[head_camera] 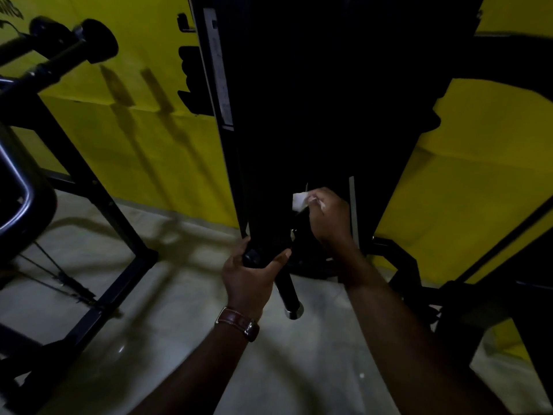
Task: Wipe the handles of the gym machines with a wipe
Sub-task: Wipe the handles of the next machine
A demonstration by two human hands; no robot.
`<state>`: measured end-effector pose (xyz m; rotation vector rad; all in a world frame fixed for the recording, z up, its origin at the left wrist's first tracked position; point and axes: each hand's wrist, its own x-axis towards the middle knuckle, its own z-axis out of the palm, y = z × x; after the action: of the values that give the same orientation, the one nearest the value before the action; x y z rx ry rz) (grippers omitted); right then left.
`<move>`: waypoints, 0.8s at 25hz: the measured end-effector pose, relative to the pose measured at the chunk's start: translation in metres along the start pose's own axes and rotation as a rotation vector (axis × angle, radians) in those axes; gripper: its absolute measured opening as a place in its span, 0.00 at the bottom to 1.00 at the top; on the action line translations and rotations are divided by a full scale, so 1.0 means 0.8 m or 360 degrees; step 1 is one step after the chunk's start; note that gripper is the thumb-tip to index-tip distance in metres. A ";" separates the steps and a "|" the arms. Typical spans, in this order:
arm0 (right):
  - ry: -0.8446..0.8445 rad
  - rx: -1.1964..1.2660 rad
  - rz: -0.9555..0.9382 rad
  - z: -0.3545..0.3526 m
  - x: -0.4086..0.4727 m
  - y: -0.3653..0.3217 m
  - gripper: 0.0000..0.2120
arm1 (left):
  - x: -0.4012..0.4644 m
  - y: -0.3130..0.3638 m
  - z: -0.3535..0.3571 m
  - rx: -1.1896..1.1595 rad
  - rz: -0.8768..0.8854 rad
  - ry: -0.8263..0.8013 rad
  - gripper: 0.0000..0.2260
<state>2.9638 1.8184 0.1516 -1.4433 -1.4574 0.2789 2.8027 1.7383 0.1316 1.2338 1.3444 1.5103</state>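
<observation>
Head view: right hand (327, 215) fingers pinch wipe (300, 201); left hand (250, 275) grips handle (285, 290).

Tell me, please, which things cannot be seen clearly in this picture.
- Head view: the black handle disappears into the dark machine; its upper part cannot be made out.
- The left hand covers the grip it holds.
- The wipe is partly hidden by the right hand.
- Wall lettering, top left, is cut off by the edge.

Matt black handle (285, 283) with shiny metal end cap, white paper-like wipe (300, 201), brown leather watch strap (236, 320), glossy pale floor (167, 310).
</observation>
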 end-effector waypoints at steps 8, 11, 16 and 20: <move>-0.0150 0.0348 -0.0247 0.013 -0.084 -0.011 0.22 | 0.003 -0.005 -0.006 0.0102 -0.0010 -0.0019 0.21; -0.0377 0.0326 -0.0441 -0.006 -0.070 0.004 0.22 | 0.003 -0.004 -0.006 0.0131 0.0002 -0.0020 0.21; -0.0069 -0.0072 -0.0600 -0.007 -0.025 0.039 0.13 | 0.006 -0.003 -0.003 0.0109 -0.0009 -0.0065 0.19; -0.0291 -0.0187 -0.0739 -0.018 -0.011 0.041 0.16 | 0.004 -0.005 -0.007 0.0122 0.0048 -0.0077 0.17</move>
<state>2.9924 1.8124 0.1295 -1.1475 -1.9361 0.0346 2.7962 1.7401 0.1286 1.3356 1.3686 1.4523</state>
